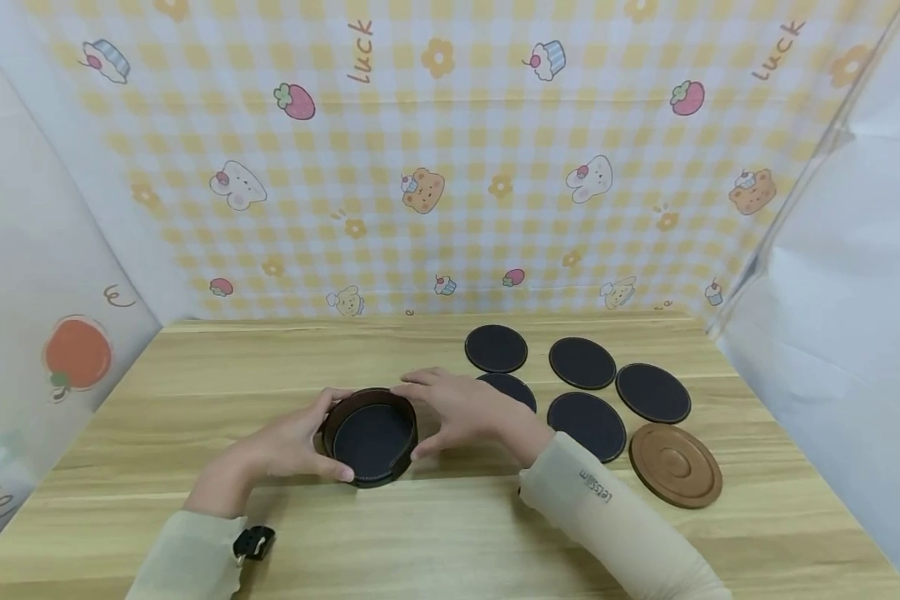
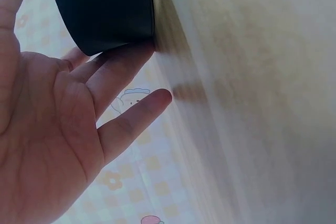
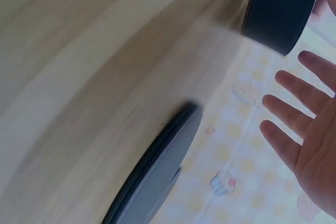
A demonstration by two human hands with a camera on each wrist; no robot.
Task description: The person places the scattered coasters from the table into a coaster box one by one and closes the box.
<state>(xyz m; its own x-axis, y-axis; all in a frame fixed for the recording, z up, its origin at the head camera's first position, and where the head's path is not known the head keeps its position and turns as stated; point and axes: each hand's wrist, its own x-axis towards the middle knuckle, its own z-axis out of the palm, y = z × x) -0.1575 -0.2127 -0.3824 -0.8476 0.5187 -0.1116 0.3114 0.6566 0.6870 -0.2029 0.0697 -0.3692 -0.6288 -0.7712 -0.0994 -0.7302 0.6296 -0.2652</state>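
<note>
A round dark coaster holder (image 1: 328, 425) stands on the wooden table, its brown inner wall showing and a black disc with a stitched edge (image 1: 375, 440) lying inside. My left hand (image 1: 292, 442) grips the holder from the left, thumb at the front rim and fingers round the back. In the left wrist view, fingertips press against the holder's dark outer wall (image 2: 107, 11). On the opposite side, my right hand (image 1: 461, 408) has its thumb and fingers spread beside the rim. The right wrist view shows those fingers extended, with a gap between them and the holder (image 3: 283, 11).
Several black round coasters (image 1: 587, 426) lie flat at the right, one coaster (image 1: 512, 385) partly hidden behind the right hand. A brown grooved wooden disc (image 1: 675, 465) lies nearest the right edge. Patterned cloth (image 1: 450, 125) hangs behind the table (image 1: 195, 375), with white sheets at both sides.
</note>
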